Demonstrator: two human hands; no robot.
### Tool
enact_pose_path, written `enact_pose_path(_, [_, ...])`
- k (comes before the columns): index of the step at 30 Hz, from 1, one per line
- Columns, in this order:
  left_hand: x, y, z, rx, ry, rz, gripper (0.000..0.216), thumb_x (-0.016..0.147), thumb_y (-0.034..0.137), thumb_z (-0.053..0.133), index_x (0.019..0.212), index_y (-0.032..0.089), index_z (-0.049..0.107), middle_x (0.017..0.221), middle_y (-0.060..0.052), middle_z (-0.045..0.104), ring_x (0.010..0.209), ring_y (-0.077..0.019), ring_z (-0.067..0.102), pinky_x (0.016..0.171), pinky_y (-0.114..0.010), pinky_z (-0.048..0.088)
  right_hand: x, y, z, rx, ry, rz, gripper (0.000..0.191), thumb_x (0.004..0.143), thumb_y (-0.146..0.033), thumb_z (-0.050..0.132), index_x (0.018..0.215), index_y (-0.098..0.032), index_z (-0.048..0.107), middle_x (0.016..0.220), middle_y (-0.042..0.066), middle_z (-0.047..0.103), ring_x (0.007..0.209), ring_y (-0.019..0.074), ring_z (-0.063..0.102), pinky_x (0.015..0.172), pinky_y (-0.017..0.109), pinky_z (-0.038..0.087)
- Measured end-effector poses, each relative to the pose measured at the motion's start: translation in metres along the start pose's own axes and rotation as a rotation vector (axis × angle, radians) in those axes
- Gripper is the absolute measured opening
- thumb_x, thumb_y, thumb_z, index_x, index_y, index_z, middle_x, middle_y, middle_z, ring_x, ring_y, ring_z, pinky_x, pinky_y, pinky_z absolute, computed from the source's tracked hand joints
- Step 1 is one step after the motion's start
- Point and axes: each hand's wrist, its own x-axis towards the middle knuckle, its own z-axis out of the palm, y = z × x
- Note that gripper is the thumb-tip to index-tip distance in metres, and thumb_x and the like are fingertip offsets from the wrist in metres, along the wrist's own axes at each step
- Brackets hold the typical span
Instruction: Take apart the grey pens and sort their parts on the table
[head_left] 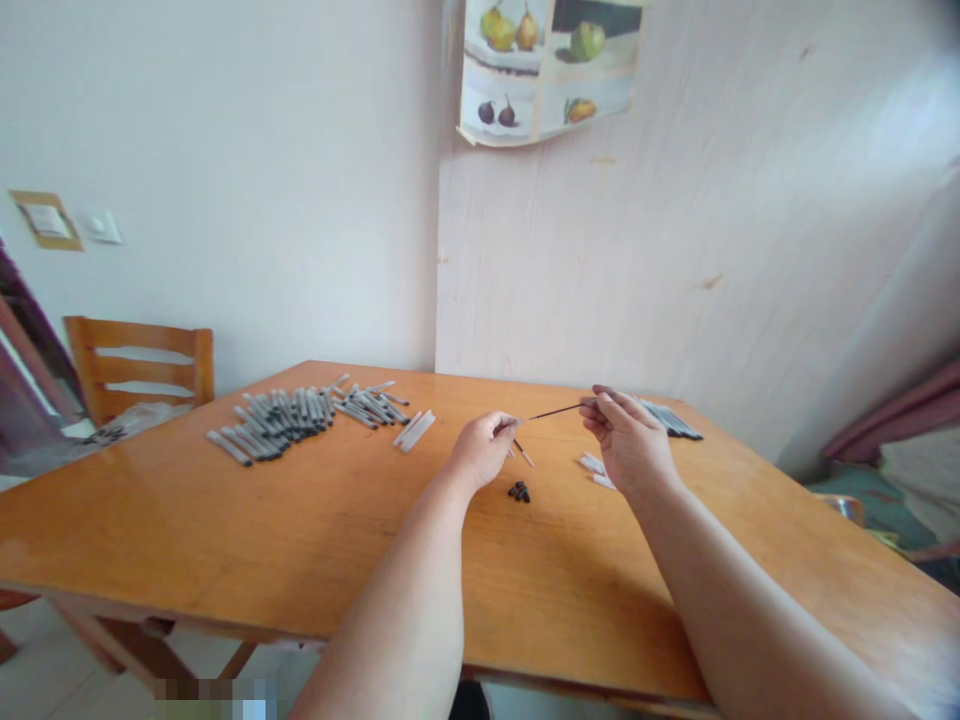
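A thin dark pen refill (559, 411) stretches between my two hands above the table. My right hand (634, 440) is closed, pinching the refill's right end between thumb and fingers. At its other end, the pale tip comes up to the pinched fingertips of my left hand (484, 452); whether they grip the tip itself or a small part on it is hidden. Below the left fingers lies another refill (524, 454). Several small black pen caps or plugs (519, 491) are clustered on the wood nearer to me. Beside my right wrist are white translucent tubes (593, 463), partly covered.
A heap of grey pens with black ends (281, 420) covers the table's left side, with a looser group (371, 405) beside it. Clear tubes (415, 431) lie left of my left hand. More pens (675, 420) rest behind my right hand. A wooden chair (142, 365) stands left of the table (360, 540).
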Motion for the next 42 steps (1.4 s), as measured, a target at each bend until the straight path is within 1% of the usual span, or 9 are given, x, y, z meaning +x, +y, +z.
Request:
enact_pose_path(3, [-0.001, 0.003, 0.000, 0.013, -0.029, 0.007, 0.028, 0.085, 0.040, 0.053, 0.097, 0.018, 0.066, 0.089, -0.005, 0.070, 0.077, -0.0153, 0.063, 0.071, -0.027, 0.049, -0.001, 0.003, 0.001, -0.018, 0.009, -0.011, 0.032, 0.070, -0.035, 0.074, 0.094, -0.016, 0.067, 0.085, 0.007, 0.070, 0.068, 0.0121, 0.064, 0.059, 0.023, 0.052])
enact_pose_path(15, [-0.005, 0.017, -0.001, 0.028, -0.054, -0.010, 0.028, 0.085, 0.041, 0.052, 0.090, 0.018, 0.066, 0.079, -0.004, 0.069, 0.073, -0.0153, 0.061, 0.070, -0.027, 0.047, -0.002, 0.001, 0.000, -0.029, 0.052, -0.032, 0.031, 0.069, -0.035, 0.074, 0.092, -0.015, 0.068, 0.081, 0.005, 0.069, 0.066, 0.0111, 0.062, 0.060, 0.023, 0.051])
enact_pose_path(22, [-0.007, 0.021, 0.000, -0.021, -0.091, -0.022, 0.023, 0.082, 0.033, 0.056, 0.094, 0.018, 0.068, 0.087, -0.006, 0.070, 0.076, -0.0158, 0.061, 0.074, -0.029, 0.047, -0.005, 0.007, 0.002, -0.063, -0.019, 0.016, 0.036, 0.070, -0.036, 0.073, 0.099, -0.014, 0.066, 0.084, 0.006, 0.068, 0.068, 0.0109, 0.062, 0.061, 0.023, 0.051])
enact_pose_path(27, [-0.009, 0.026, 0.001, -0.052, -0.218, -0.082, 0.029, 0.083, 0.035, 0.054, 0.099, 0.015, 0.068, 0.091, -0.007, 0.069, 0.075, -0.0150, 0.059, 0.070, -0.028, 0.046, -0.014, 0.008, 0.009, -0.140, -0.042, 0.033, 0.036, 0.070, -0.036, 0.072, 0.098, -0.018, 0.057, 0.082, 0.005, 0.069, 0.067, 0.0126, 0.063, 0.060, 0.025, 0.049])
enact_pose_path(30, [-0.011, 0.030, 0.001, -0.089, -0.283, -0.128, 0.033, 0.085, 0.041, 0.051, 0.096, 0.013, 0.066, 0.087, -0.006, 0.067, 0.067, -0.0125, 0.056, 0.064, -0.026, 0.045, -0.020, 0.008, 0.013, -0.237, -0.130, 0.059, 0.029, 0.072, -0.037, 0.070, 0.088, -0.017, 0.056, 0.080, 0.005, 0.069, 0.067, 0.0131, 0.063, 0.057, 0.024, 0.047])
enact_pose_path(33, [-0.012, 0.034, -0.001, -0.131, -0.314, -0.166, 0.037, 0.084, 0.046, 0.051, 0.089, 0.013, 0.065, 0.085, -0.006, 0.066, 0.061, -0.0104, 0.053, 0.062, -0.026, 0.042, -0.026, 0.009, 0.016, -0.349, -0.236, 0.092, 0.026, 0.075, -0.040, 0.065, 0.082, -0.016, 0.061, 0.081, 0.006, 0.068, 0.070, 0.0135, 0.062, 0.058, 0.024, 0.046])
enact_pose_path(35, [-0.013, 0.036, -0.002, -0.167, -0.318, -0.182, 0.039, 0.083, 0.049, 0.052, 0.087, 0.013, 0.065, 0.084, -0.006, 0.066, 0.060, -0.0099, 0.052, 0.062, -0.026, 0.041, -0.027, 0.008, 0.017, -0.399, -0.261, 0.110, 0.027, 0.077, -0.041, 0.062, 0.083, -0.015, 0.063, 0.082, 0.007, 0.068, 0.070, 0.0135, 0.061, 0.058, 0.024, 0.045])
enact_pose_path(38, [-0.013, 0.038, -0.003, -0.203, -0.303, -0.206, 0.041, 0.082, 0.052, 0.053, 0.085, 0.013, 0.064, 0.084, -0.007, 0.066, 0.060, -0.0093, 0.052, 0.061, -0.025, 0.039, -0.025, 0.006, 0.015, -0.439, -0.241, 0.124, 0.027, 0.077, -0.041, 0.060, 0.086, -0.016, 0.063, 0.079, 0.006, 0.067, 0.066, 0.0124, 0.058, 0.054, 0.023, 0.043])
enact_pose_path(42, [-0.013, 0.038, -0.004, -0.235, -0.247, -0.254, 0.036, 0.083, 0.047, 0.054, 0.090, 0.013, 0.063, 0.086, -0.007, 0.066, 0.060, -0.0092, 0.052, 0.056, -0.023, 0.036, -0.020, 0.003, 0.009, -0.505, -0.205, 0.162, 0.023, 0.075, -0.038, 0.060, 0.083, -0.016, 0.061, 0.072, 0.004, 0.064, 0.058, 0.0105, 0.053, 0.048, 0.021, 0.036])
